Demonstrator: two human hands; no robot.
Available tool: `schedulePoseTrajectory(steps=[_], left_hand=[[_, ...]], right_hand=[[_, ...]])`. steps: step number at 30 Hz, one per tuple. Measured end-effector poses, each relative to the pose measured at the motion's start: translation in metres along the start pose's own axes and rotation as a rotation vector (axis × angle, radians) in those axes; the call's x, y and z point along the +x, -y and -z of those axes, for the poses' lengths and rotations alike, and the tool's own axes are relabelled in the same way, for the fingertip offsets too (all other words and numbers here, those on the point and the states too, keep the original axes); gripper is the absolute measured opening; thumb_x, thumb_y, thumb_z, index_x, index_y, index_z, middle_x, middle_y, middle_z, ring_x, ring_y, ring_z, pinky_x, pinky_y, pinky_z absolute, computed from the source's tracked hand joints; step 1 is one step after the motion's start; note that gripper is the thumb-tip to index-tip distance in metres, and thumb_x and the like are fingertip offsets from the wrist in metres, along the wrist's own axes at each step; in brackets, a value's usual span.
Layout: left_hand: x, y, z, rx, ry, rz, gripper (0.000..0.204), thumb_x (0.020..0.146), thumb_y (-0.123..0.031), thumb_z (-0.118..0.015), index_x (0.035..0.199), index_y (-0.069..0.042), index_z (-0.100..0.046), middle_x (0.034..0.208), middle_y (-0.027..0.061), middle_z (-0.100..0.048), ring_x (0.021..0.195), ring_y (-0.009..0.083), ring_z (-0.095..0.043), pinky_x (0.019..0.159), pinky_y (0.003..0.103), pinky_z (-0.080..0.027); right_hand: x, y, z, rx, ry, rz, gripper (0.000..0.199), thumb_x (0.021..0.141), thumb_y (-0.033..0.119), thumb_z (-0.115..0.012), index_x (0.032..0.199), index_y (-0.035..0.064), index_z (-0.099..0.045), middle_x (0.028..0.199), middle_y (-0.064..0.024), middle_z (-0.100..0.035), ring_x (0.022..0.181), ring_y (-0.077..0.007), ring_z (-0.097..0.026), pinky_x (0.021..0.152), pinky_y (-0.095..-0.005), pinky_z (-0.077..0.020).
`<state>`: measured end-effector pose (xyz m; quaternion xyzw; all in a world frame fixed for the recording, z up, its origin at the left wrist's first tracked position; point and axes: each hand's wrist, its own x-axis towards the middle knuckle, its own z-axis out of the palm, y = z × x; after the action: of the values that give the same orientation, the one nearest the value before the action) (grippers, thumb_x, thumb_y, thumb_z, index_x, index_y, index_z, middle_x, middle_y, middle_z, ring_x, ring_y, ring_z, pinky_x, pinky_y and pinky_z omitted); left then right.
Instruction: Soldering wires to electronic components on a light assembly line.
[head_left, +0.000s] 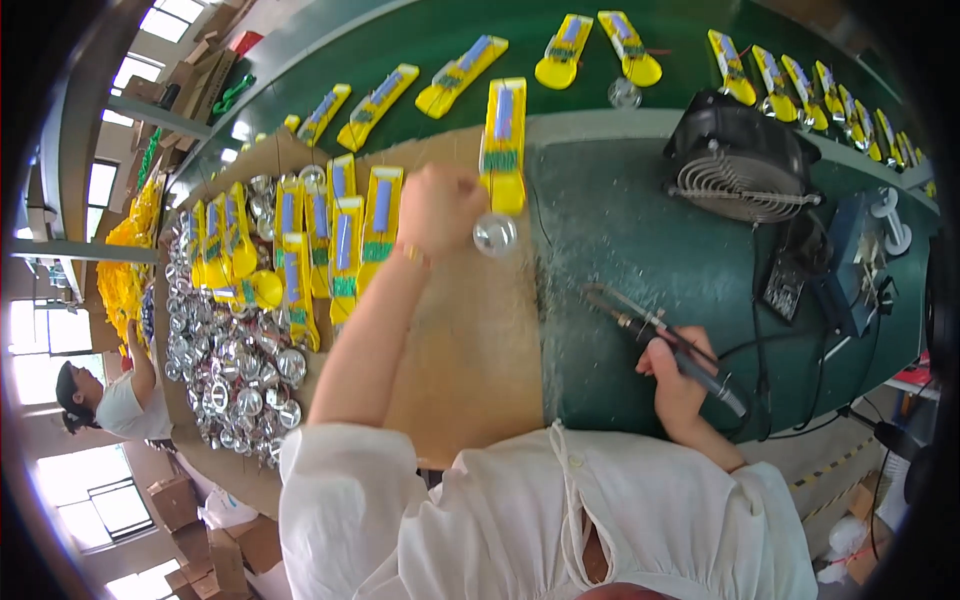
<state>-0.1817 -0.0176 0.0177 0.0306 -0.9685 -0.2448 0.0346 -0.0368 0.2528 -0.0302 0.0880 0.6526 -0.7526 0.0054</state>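
My left hand (pixel 440 208) is closed at the left edge of a yellow flashlight housing (pixel 504 185), its fingertips partly hidden there. The housing carries a blue battery cylinder and a green circuit board. Just below its rounded end is a round silver reflector (pixel 495 235). In my right hand (pixel 682 375) is a soldering iron (pixel 690 362), held over the dark green bench mat with its tip pointing up and left. A thin metal rod runs alongside the iron's front.
Left of my forearm lie several yellow housings (pixel 345 245) and a heap of silver reflectors (pixel 240 385) on cardboard (pixel 460 380). More housings line the green belt (pixel 390 55) behind. A black fan (pixel 740 155) and a blue-grey tool station (pixel 850 260) stand right. Another person (pixel 120 400) is far left.
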Motion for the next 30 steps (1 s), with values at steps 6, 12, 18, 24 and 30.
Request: schedulePoseTrajectory(steps=[6,12,18,24,30], left_hand=[[0.165,-0.032,-0.037,0.300,-0.050,-0.013,0.018,0.069,-0.017,-0.056,0.074,-0.005,-0.067,0.073,0.0153,-0.064,0.072,0.0279,-0.063,0.066,0.035,-0.051],[0.196,-0.031,-0.056,0.466,-0.243,-0.181,0.021,0.084,-0.026,-0.049,0.095,-0.010,-0.056,0.101,0.0074,-0.056,0.083,0.0288,-0.061,0.068,0.041,-0.050],[0.156,-0.091,-0.068,0.673,-0.112,-0.279,0.038,0.075,-0.042,-0.059,0.074,-0.004,-0.064,0.075,0.0137,-0.064,0.068,0.0284,-0.063,0.061,0.036,-0.051],[0.162,-0.069,-0.074,0.383,-0.073,-0.061,0.033,0.075,-0.037,-0.062,0.077,-0.004,-0.066,0.079,0.0168,-0.065,0.073,0.0307,-0.063,0.065,0.038,-0.050],[0.152,-0.091,-0.077,0.512,-0.156,-0.055,0.044,0.074,-0.047,-0.062,0.080,-0.004,-0.065,0.081,0.0161,-0.065,0.076,0.0286,-0.064,0.066,0.037,-0.051]], right_hand=[[-0.005,0.000,0.010,0.049,-0.016,0.020,0.017,0.077,-0.001,-0.061,0.089,-0.0020,-0.049,0.070,-0.0093,-0.058,0.059,-0.0119,-0.057,0.054,-0.0253,-0.0482],[-0.003,-0.003,0.013,-0.258,0.000,-0.035,0.021,0.073,0.019,-0.072,0.084,0.0051,-0.060,0.071,-0.0053,-0.061,0.063,-0.0091,-0.056,0.059,-0.0237,-0.0459],[0.001,0.005,0.012,-0.170,0.033,0.048,0.019,0.077,0.018,-0.068,0.084,0.0025,-0.058,0.068,-0.0031,-0.058,0.059,-0.0080,-0.054,0.053,-0.0238,-0.0421],[0.003,0.001,0.003,-0.075,0.041,-0.027,0.018,0.077,0.018,-0.067,0.083,0.0026,-0.059,0.067,-0.0008,-0.057,0.061,-0.0056,-0.050,0.053,-0.0225,-0.0407],[0.000,-0.008,0.003,-0.003,0.014,0.018,0.019,0.077,0.019,-0.067,0.082,0.0028,-0.058,0.067,-0.0003,-0.057,0.062,-0.0056,-0.049,0.054,-0.0235,-0.0411]])
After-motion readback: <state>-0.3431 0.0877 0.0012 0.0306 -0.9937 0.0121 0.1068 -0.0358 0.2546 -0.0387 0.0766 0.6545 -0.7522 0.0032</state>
